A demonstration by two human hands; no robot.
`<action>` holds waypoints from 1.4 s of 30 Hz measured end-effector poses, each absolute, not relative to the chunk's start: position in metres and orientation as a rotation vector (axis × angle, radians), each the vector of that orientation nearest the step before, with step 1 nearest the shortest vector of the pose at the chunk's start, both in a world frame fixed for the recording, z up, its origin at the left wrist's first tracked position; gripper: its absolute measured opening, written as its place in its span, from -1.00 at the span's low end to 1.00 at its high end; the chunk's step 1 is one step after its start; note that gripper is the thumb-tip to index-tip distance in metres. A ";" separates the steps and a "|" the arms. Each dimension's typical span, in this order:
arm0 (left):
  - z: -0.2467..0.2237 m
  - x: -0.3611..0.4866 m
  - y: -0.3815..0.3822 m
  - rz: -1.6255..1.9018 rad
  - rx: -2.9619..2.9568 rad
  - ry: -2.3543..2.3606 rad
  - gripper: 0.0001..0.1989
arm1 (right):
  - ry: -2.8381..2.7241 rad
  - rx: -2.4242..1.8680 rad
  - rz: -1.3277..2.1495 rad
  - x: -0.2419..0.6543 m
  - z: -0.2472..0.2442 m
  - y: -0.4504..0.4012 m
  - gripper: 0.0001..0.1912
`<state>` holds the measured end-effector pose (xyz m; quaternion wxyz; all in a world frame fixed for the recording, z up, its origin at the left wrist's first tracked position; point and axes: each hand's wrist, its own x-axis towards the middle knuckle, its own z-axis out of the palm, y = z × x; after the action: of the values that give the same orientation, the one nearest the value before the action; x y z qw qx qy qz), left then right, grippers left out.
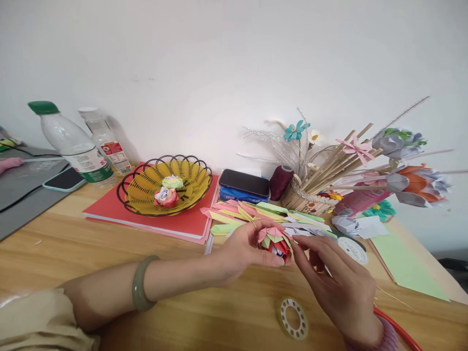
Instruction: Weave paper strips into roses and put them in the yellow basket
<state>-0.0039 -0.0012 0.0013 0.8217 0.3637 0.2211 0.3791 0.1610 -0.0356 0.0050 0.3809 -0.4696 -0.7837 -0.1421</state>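
Note:
My left hand (pixel 237 251) is wrapped round the left side of a folded paper flower (pixel 274 240) with pink, green, red and white petals. At the flower's right edge, the thumb and forefinger of my right hand (pixel 338 278) pinch a petal, its other fingers curled. Behind the flower, folded paper strips (pixel 237 212) in pink, yellow, green and white lie in a loose pile. Two small paper flowers, a yellow-green one (pixel 172 182) and a red-white one (pixel 166 197), rest in the yellow basket (pixel 197 178).
Red paper sheets (pixel 106 209) lie under the basket. Two bottles (pixel 78 146) stand at the left. A phone (pixel 244 182) tops a blue pack, beside dark red thread (pixel 281 181) and a vase (pixel 307 197) of flowers and sticks. A tape roll (pixel 293 318) lies in front.

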 end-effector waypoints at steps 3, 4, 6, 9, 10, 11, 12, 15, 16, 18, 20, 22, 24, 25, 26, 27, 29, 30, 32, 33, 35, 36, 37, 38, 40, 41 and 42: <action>0.001 -0.004 -0.001 0.805 0.785 0.472 -0.51 | -1.986 -1.241 -0.216 0.158 0.009 -0.038 -0.88; 0.000 -0.004 -0.001 0.804 0.789 0.472 -0.51 | -1.978 -1.244 -0.191 0.157 0.010 -0.039 -0.90; -0.001 -0.003 -0.001 0.802 0.794 0.469 -0.50 | -1.975 -1.248 -0.179 0.156 0.011 -0.039 -0.91; -0.003 -0.003 -0.001 0.801 0.803 0.454 -0.50 | -1.984 -1.224 -0.202 0.156 0.010 -0.038 -0.90; -0.004 -0.004 -0.001 0.798 0.807 0.449 -0.50 | -1.980 -1.216 -0.204 0.156 0.010 -0.038 -0.89; -0.004 -0.004 0.000 0.796 0.811 0.448 -0.50 | -1.975 -1.210 -0.195 0.156 0.009 -0.038 -0.90; -0.004 -0.004 0.000 0.794 0.816 0.449 -0.50 | -1.969 -1.210 -0.168 0.156 0.009 -0.038 -0.90; -0.004 -0.005 0.000 0.793 0.830 0.449 -0.51 | -1.936 -1.239 0.068 0.158 0.011 -0.037 -0.95; -0.004 -0.005 0.000 0.793 0.838 0.445 -0.51 | -1.925 -1.254 0.207 0.159 0.012 -0.036 -0.94; -0.004 -0.005 -0.001 0.792 0.853 0.429 -0.52 | -1.886 -1.288 0.515 0.161 0.015 -0.033 -0.86; -0.004 -0.005 -0.001 0.788 0.864 0.416 -0.52 | -1.833 -1.314 0.773 0.163 0.018 -0.030 -0.79; -0.004 -0.005 -0.001 0.774 0.868 0.406 -0.52 | -1.779 -1.336 0.931 0.165 0.021 -0.026 -0.74; -0.004 -0.006 0.000 0.767 0.870 0.403 -0.52 | -1.737 -1.351 1.010 0.165 0.021 -0.024 -0.72; -0.004 -0.006 0.000 0.767 0.870 0.403 -0.52 | -1.717 -1.360 1.016 0.165 0.021 -0.023 -0.72; -0.004 -0.006 0.000 0.767 0.869 0.404 -0.52 | -1.697 -1.368 0.993 0.165 0.020 -0.024 -0.73; -0.004 -0.006 0.001 0.771 0.867 0.407 -0.52 | -1.684 -1.376 0.932 0.165 0.019 -0.024 -0.74; -0.003 -0.006 0.001 0.775 0.854 0.421 -0.52 | -1.721 -1.381 0.700 0.164 0.015 -0.026 -0.79; -0.003 -0.006 0.001 0.779 0.841 0.432 -0.52 | -1.771 -1.365 0.546 0.164 0.013 -0.028 -0.83; -0.003 -0.005 0.001 0.792 0.813 0.454 -0.51 | -1.904 -1.295 0.245 0.164 0.009 -0.031 -0.93; -0.003 -0.004 0.001 0.798 0.802 0.461 -0.51 | -1.966 -1.252 0.117 0.164 0.007 -0.033 -0.95; -0.003 -0.003 0.001 0.809 0.788 0.470 -0.51 | -2.054 -1.180 -0.073 0.165 0.005 -0.034 -0.87; -0.003 -0.003 0.001 0.813 0.784 0.475 -0.51 | -2.084 -1.157 -0.145 0.166 0.004 -0.034 -0.83; -0.003 -0.003 0.001 0.814 0.782 0.480 -0.51 | -2.108 -1.139 -0.202 0.167 0.003 -0.034 -0.81; -0.003 -0.003 0.001 0.813 0.782 0.484 -0.51 | -2.124 -1.127 -0.246 0.167 0.002 -0.034 -0.78; -0.002 -0.003 0.001 0.809 0.791 0.488 -0.51 | -2.138 -1.125 -0.301 0.168 0.001 -0.034 -0.76; -0.002 -0.003 0.001 0.805 0.800 0.488 -0.51 | -2.134 -1.135 -0.315 0.168 0.001 -0.033 -0.76; -0.003 -0.004 0.001 0.801 0.811 0.486 -0.51 | -2.123 -1.151 -0.318 0.168 0.002 -0.033 -0.77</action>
<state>-0.0037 0.0007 -0.0025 0.8141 0.3798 0.2278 0.3755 0.1679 -0.0333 0.0017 0.3456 -0.4434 -0.8179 -0.1225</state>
